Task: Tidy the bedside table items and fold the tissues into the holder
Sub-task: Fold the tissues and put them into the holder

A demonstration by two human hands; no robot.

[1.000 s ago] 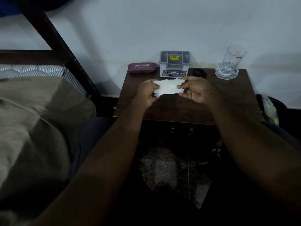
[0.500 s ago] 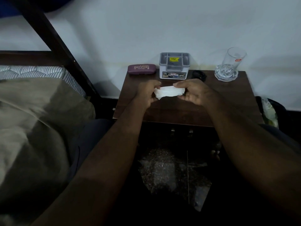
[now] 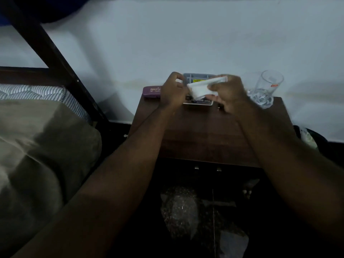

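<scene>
**As the fold tightens, we bring the tissue up to the holder**

While the blanket (image 3: 37, 146) fills the left of the frame and plays no part, the purple glasses case (image 3: 151, 91) lies at the back left corner of the table (image 3: 204, 135), just where it lay a second ago. Right beside it, our left hand (image 3: 174, 90) has come up from the middle of the table to its back edge. Its fingers are curled close at the tissue's left end, but blur keeps us from telling whether they pinch it or have let go.

Behind the hands stands the grey holder (image 3: 200, 77), its top rim showing between them. The tissue (image 3: 200, 90) hangs in the air directly in front of that holder, near its top. A second ago it was a wide sheet stretched between both hands, then a slim strip, and now it reads as a compact folded wad. Our right hand (image 3: 229, 94) holds it, fingers laid along the upper edge and thumb against the near face. Further right, the glass (image 3: 268, 88) stands at the back right corner, unmoved.

We judge the folding about finished. The step in hand is tucking this tissue into one of the holder's compartments, though we cannot tell which. Soft paper may spring open, so it likely needs pressing down.
</scene>
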